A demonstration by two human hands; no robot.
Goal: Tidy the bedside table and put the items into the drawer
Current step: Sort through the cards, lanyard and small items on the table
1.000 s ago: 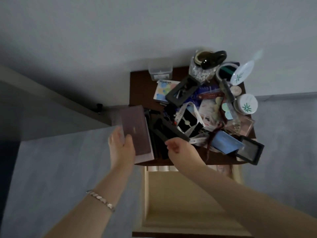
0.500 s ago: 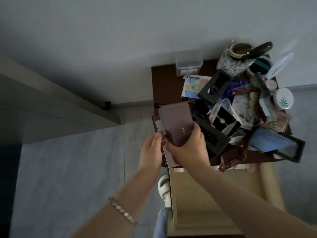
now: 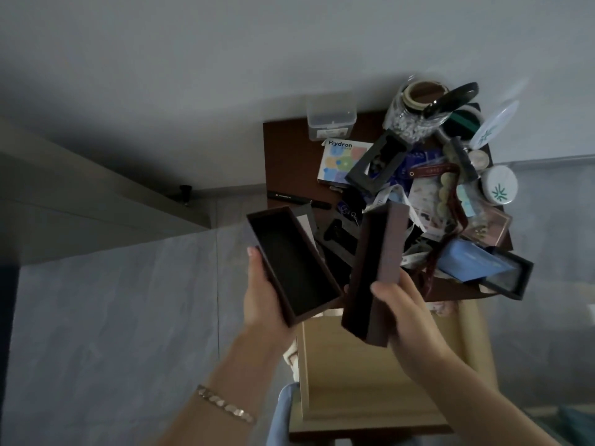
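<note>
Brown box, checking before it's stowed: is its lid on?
No, the left hand holds the open box base while the right hand holds the lid apart.

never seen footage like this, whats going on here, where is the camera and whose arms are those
No machine here: a person works with two bare hands. All pictures come from one wide-angle camera worn on the head, looking down. The left hand holds an open dark brown rectangular box base that looks empty; the right hand grips what looks like its brown lid, tilted. Behind them stands a dark wooden bedside table piled with clutter, such as a glass jar, a colourful Hydron carton and a round white tin. Below it a pale wooden drawer is pulled open.
</note>
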